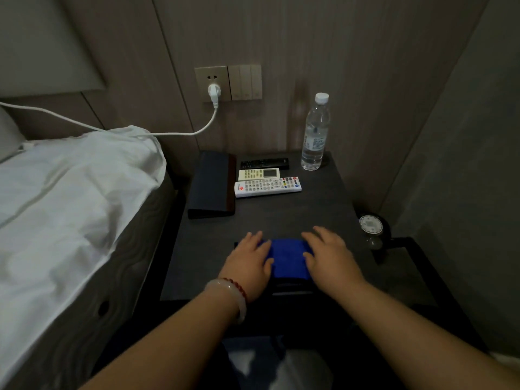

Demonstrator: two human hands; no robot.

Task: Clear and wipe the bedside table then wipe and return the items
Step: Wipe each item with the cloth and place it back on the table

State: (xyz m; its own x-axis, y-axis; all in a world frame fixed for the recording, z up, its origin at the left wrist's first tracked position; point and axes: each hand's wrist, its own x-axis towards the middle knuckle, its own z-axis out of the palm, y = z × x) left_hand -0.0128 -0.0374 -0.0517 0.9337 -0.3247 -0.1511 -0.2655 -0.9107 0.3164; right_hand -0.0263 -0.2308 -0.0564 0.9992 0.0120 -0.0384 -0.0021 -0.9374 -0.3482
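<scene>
Both hands lie flat on a folded blue cloth (287,258) at the near edge of the dark counter (281,218). The left hand (247,260) covers the cloth's left end and the right hand (329,257) its right end. The fingers of each are stretched out and a little spread, pressing down and curled round nothing. The middle of the cloth shows between them. The left wrist carries a pale bangle (229,296) and a string of red beads.

The other things sit at the far end of the counter. A dark folder (212,187) lies along the far left side. Just right of it three remotes lie side by side: a black remote (264,163) farthest back, a small white remote (259,173) with a screen in the middle, and a long white remote (267,187) nearest. A clear water bottle (315,136) with a white cap stands upright in the far right corner.

A bed (56,198) with white sheets is left of the counter. On the wall behind, a white plug (214,92) sits in a socket, its cable running left over the bed, with a row of switches (245,83) just beside it. A round object (371,225) with a patterned top sits right of the counter; what it is I cannot tell.
</scene>
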